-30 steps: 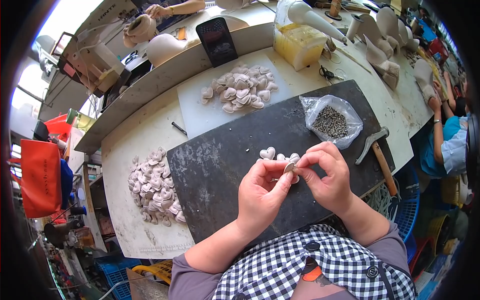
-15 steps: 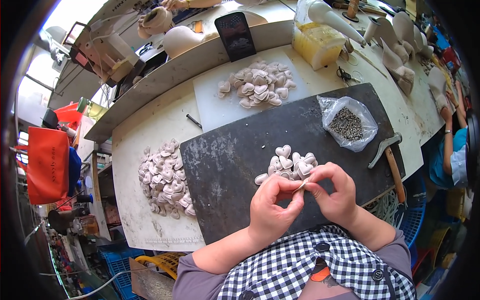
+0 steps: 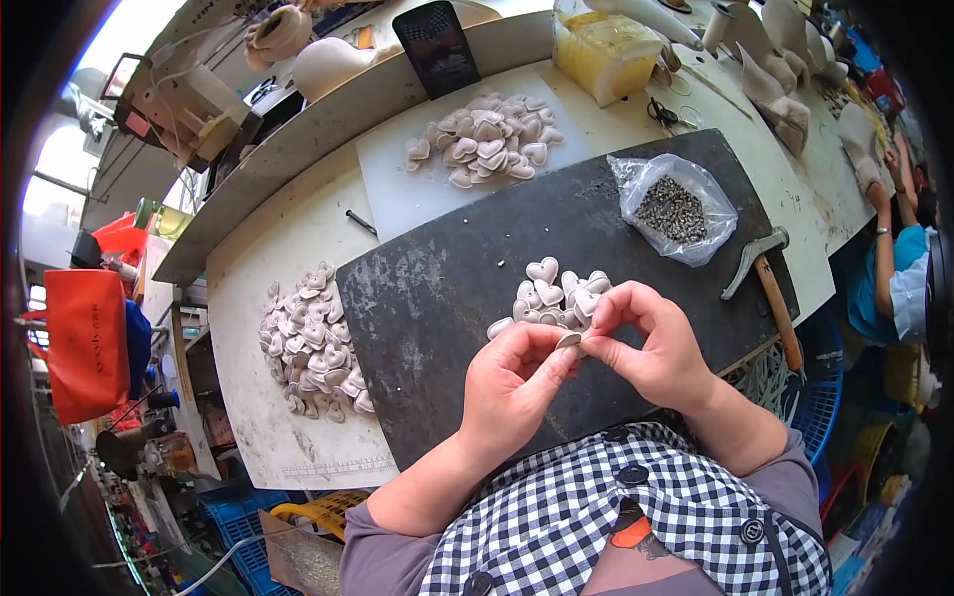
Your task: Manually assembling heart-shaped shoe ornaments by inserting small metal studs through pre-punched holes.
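Between the thumb and fingers of my left hand (image 3: pixel 512 382) is a small pale heart-shaped padded piece (image 3: pixel 568 340), tilted and partly covered by the fingertips. My right hand (image 3: pixel 651 343) is closed too, thumb and forefinger pinched at the piece's right edge. Whether a smaller part sits between those fingertips is hidden. Just beyond my hands, a small group of the same hearts (image 3: pixel 545 293) lies on the dark work board (image 3: pixel 437 298). A clear plastic bag (image 3: pixel 720 223) holding many small metal bits (image 3: pixel 672 211) lies open farther right on the board.
A hammer (image 3: pixel 775 298) lies at the board's right edge. Larger heart heaps rest on the left table (image 3: pixel 316 343) and on a white sheet (image 3: pixel 487 139). Behind stand a phone (image 3: pixel 435 48) and a yellowish block (image 3: pixel 606 55). Another person's arm (image 3: pixel 882 258) shows at far right.
The view has shifted a little, moving the bench up and left in the picture. Between my fingers the heart piece has turned, and more of its flat side shows.
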`<state>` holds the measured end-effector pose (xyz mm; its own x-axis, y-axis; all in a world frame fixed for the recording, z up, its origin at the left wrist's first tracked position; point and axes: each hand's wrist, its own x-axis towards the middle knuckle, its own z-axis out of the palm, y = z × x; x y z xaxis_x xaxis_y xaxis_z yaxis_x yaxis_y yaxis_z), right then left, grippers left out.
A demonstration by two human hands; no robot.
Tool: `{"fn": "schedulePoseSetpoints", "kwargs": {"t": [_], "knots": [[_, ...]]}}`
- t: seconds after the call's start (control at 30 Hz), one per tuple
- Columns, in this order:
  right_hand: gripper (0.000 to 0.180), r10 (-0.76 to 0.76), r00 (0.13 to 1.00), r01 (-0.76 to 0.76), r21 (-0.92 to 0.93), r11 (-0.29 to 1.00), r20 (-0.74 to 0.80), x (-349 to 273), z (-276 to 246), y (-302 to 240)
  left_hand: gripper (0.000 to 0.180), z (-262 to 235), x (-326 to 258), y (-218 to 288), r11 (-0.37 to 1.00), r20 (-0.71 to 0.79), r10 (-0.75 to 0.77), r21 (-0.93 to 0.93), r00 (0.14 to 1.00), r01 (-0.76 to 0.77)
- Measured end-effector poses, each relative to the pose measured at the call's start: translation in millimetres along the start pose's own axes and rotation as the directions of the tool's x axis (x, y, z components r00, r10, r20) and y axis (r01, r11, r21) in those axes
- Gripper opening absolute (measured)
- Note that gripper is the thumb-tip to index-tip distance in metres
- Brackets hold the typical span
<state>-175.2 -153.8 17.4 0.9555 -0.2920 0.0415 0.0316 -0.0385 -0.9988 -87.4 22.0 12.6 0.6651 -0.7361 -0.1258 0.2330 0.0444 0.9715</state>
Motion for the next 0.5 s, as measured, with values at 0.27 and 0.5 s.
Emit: {"fn": "schedulePoseSetpoints", "kwargs": {"t": [0.27,0.5], "knots": [[0.022,-0.339,0.94,0.317,-0.436,0.842,0.03,-8,7,6,0.014,9,-2,2,0.789,-0.069,0.403,0.531,0.913,-0.309],[0.036,-0.367,0.925,0.331,-0.67,0.664,0.094,32,-9,31,0.008,-47,24,-11,0.846,-0.279,0.167,0.533,0.946,0.008]]}}
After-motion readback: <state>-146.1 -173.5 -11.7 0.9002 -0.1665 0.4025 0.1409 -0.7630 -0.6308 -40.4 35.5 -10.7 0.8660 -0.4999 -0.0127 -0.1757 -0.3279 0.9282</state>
